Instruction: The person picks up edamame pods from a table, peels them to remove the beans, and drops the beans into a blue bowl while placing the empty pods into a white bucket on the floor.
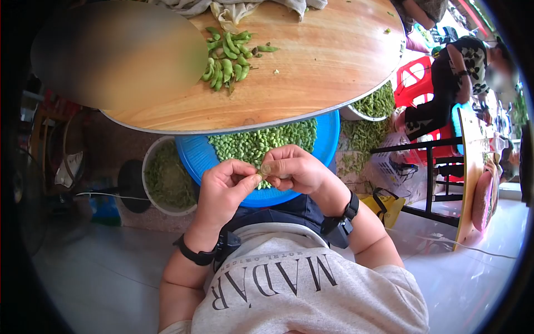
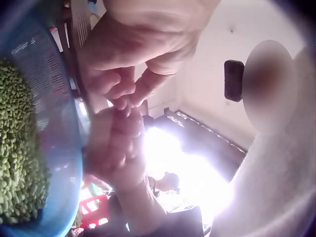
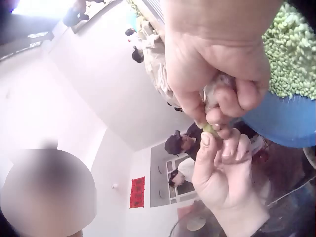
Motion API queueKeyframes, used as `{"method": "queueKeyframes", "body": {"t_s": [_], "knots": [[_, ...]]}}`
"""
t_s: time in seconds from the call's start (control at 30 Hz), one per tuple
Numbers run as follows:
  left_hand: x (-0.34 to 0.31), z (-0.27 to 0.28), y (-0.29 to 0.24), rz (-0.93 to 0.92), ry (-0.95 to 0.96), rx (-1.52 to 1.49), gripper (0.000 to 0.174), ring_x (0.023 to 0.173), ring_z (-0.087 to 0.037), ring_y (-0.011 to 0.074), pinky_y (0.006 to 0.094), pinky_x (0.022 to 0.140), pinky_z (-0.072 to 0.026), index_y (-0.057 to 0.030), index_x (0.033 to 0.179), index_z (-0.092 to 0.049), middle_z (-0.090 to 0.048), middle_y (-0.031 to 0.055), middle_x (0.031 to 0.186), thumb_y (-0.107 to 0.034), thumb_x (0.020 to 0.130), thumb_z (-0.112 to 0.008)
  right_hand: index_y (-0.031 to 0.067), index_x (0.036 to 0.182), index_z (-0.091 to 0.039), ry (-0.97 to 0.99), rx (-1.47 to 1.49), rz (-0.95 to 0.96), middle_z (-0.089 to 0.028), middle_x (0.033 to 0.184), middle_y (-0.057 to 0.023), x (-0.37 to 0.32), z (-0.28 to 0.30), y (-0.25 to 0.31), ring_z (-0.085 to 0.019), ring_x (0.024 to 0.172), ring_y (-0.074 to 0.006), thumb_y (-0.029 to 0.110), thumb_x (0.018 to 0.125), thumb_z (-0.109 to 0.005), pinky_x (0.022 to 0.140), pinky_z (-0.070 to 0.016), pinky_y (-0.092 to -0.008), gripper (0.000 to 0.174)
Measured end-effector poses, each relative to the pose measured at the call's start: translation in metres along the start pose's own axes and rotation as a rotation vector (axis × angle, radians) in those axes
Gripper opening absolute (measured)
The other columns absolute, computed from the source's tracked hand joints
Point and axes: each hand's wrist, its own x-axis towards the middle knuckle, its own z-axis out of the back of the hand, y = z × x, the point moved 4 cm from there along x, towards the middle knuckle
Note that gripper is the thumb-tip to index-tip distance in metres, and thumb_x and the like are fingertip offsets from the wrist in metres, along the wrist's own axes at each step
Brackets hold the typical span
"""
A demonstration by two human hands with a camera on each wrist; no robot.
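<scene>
Over the blue basin [image 1: 189, 161] my left hand [image 1: 222, 186] and right hand [image 1: 297, 170] meet at their fingertips. Between them is a small green bean pod [image 3: 211, 129], pinched by both thumbs and forefingers and mostly hidden by them. The other fingers of my right hand curl inward, with something whitish and crumpled [image 3: 212, 94] showing among them. Seen from the left wrist, the fingers of both hands touch, and the pod is hidden. Shelled green beans [image 1: 261, 142] fill the basin beneath the hands.
Green pods [image 1: 228, 55] lie on the wooden table [image 1: 311, 67] ahead, beside a grey cloth [image 1: 233, 14]. Pale tubs stand left [image 1: 167, 209] and right [image 1: 361, 116] of the basin. A yellow bag [image 1: 384, 206], a black-framed table [image 1: 431, 167] and another person [image 1: 450, 78] are at right.
</scene>
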Motion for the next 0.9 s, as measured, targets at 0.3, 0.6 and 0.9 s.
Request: {"method": "queueKeyframes", "body": {"t_s": [0.3, 0.6, 0.9], "knots": [[-0.003, -0.002, -0.007, -0.535, 0.144, 0.586, 0.014, 0.070, -0.061, 0.0223, 0.0278, 0.059, -0.0484, -0.0005, 0.082, -0.056, -0.061, 0.0126, 0.080, -0.002, 0.073, -0.067, 0.0007, 0.070, -0.052, 0.141, 0.286, -0.157, -0.048, 0.053, -0.0068, 0.009, 0.011, -0.021, -0.032, 0.036, -0.0091, 0.008, 0.078, -0.054, 0.034, -0.0216, -0.0238, 0.010], [0.007, 0.005, 0.018, -0.408, 0.142, 0.617, 0.014, 0.067, -0.061, 0.0177, 0.0267, 0.057, -0.0482, 0.0002, 0.082, -0.058, -0.061, 0.0106, 0.077, -0.002, 0.073, -0.068, 0.0018, 0.069, -0.054, 0.029, 0.139, -0.146, -0.050, 0.055, -0.0055, 0.018, 0.029, -0.031, -0.036, 0.039, -0.0076, 0.009, 0.077, -0.054, 0.036, -0.0250, -0.0229, 0.011], [0.010, 0.014, 0.054, 0.384, 0.189, 0.034, 0.006, 0.055, -0.044, 0.0028, 0.0181, 0.050, -0.0360, -0.0005, 0.081, -0.063, -0.055, -0.0032, 0.064, -0.005, 0.078, -0.064, -0.0003, 0.074, -0.060, -0.161, -0.660, 0.192, -0.058, 0.067, 0.0002, 0.008, 0.016, -0.001, -0.051, 0.062, -0.0043, 0.007, 0.077, -0.061, 0.054, -0.0400, -0.0198, 0.008]]}}
